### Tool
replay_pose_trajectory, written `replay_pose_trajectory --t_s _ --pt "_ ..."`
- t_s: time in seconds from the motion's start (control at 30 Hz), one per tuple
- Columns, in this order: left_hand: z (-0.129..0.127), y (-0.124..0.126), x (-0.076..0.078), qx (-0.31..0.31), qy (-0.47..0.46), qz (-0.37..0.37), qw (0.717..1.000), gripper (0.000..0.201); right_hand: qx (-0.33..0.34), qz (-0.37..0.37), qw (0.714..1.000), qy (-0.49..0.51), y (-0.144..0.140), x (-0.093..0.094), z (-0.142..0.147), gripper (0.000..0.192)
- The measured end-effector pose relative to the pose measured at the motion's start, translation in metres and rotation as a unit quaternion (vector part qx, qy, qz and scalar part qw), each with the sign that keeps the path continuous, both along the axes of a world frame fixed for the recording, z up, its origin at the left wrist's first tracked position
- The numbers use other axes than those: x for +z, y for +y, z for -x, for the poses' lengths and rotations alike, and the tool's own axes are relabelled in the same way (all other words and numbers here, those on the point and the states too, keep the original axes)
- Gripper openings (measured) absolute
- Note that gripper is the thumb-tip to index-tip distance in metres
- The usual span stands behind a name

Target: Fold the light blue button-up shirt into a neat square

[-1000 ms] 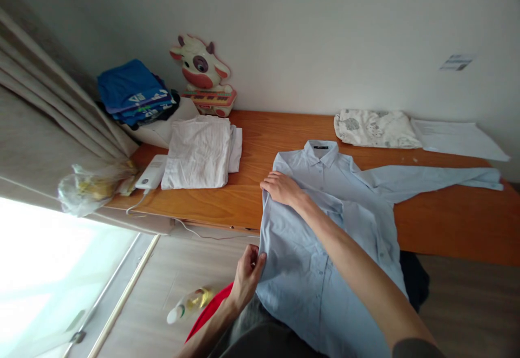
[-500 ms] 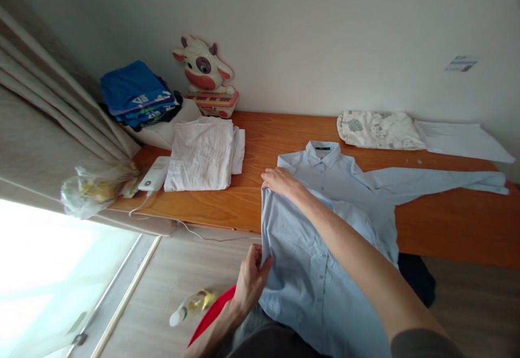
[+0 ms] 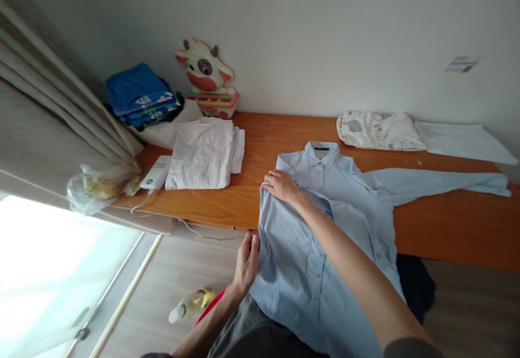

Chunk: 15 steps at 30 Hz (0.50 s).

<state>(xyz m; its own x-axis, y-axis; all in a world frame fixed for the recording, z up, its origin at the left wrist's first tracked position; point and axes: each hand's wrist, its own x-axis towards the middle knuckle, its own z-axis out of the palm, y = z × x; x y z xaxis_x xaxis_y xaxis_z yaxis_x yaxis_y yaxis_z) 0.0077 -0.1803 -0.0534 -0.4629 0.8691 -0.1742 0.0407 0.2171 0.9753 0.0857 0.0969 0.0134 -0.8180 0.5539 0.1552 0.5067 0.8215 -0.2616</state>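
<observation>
Both hands on light blue button-up cotton shirt (image 3: 341, 206) over orange wooden table (image 3: 447, 228): right hand (image 3: 281, 186) fingers together pressing folded edge, left hand (image 3: 246, 261) pinching lower side edge.

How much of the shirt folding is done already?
Done: white folded clothes and a blue stack sit on the desk. In hand: the light blue shirt has its left side folded in, the right hand pressing near the shoulder, the left hand pinching the edge. Left: the other sleeve lies stretched out, and the bottom hangs off the desk.
</observation>
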Motion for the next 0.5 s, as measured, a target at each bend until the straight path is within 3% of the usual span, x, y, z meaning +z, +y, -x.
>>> replay_pose_trajectory --t_s 0.2,0.4,0.5 --pt "-0.004 -0.004 -0.004 0.0 0.04 0.026 0.999 0.052 0.021 -0.064 0.995 0.071 -0.001 -0.014 -0.007 0.024" --pt "0.044 -0.017 -0.005 0.0 0.127 0.061 0.99 0.05 0.047 -0.084 0.991 0.094 0.003 -0.02 -0.009 0.02" --pt "0.053 -0.021 -0.008 0.008 0.139 0.063 0.988 0.049 0.046 -0.086 0.989 0.107 0.005 -0.024 -0.01 0.02"
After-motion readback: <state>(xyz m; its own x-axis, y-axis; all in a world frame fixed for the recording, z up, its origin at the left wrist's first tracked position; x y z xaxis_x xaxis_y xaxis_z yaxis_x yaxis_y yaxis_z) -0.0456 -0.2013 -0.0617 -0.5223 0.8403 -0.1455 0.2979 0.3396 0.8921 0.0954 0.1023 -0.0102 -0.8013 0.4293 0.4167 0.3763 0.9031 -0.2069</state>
